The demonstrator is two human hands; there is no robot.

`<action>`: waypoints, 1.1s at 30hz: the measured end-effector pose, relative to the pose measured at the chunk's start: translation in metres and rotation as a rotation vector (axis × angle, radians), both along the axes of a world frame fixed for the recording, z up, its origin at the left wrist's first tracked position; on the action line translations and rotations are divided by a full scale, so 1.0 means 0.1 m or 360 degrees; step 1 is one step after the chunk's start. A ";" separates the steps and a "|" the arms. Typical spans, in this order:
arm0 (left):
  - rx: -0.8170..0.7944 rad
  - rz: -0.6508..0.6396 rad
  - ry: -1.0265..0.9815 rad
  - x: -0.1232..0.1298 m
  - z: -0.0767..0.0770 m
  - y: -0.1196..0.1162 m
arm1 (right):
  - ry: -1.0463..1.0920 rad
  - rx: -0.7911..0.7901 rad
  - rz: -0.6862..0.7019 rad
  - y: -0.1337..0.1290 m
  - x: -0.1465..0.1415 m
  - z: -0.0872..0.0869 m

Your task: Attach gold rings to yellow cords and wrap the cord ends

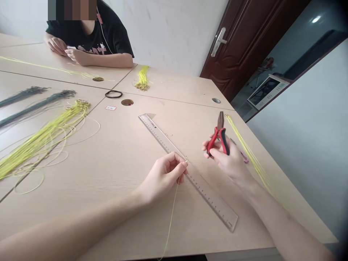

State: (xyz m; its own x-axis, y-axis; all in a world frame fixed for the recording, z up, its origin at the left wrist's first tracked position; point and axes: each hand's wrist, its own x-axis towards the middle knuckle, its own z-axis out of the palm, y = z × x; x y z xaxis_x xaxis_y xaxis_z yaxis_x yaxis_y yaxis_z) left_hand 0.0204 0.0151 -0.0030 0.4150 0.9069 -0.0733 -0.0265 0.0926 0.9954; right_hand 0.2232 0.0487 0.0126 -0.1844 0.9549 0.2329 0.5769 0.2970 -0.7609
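Note:
My left hand (170, 168) pinches one end of a thin yellow cord (172, 217) between thumb and fingers, with a tiny metal piece showing at the fingertips. The cord hangs down toward the table's front edge. Under that hand, a clear ruler (210, 197) lies diagonally on the table. To the right, my right hand (227, 156) is closed around red and black pliers (219, 132), whose jaws point up and away from me. The pliers are apart from the cord.
Bundles of yellow cords (40, 141) and grey cords (35, 107) lie at left. Another yellow bundle (143, 78) is at the back, and more yellow cords (246, 146) lie right. A black band (113, 94) and label (110, 108) sit mid-table. A person (89, 40) sits opposite.

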 end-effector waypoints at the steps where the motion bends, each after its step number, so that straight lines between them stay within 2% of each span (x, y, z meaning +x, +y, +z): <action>1: -0.0008 0.0001 0.0001 0.00 0.00 -0.01 | 0.0018 0.0035 0.0047 -0.08 0.00 0.01; 3: -0.0019 0.0007 -0.0002 -0.01 0.00 -0.02 | 0.0000 0.0113 0.0144 -0.15 0.03 0.04; 7: -0.0030 -0.0004 -0.0013 -0.01 -0.03 -0.01 | -0.0142 0.0259 0.0416 -0.09 0.12 0.02; 11: 0.0021 -0.0034 -0.0041 0.00 -0.04 0.01 | -0.0430 0.0566 0.0597 -0.04 0.15 -0.02; 20: 0.0043 -0.0018 -0.0115 0.00 -0.01 -0.02 | -0.0634 0.0747 0.0560 -0.04 0.13 0.02; 33: 0.0156 -0.0015 -0.0071 0.00 -0.01 -0.01 | -0.0675 0.0915 0.0500 -0.03 0.12 0.00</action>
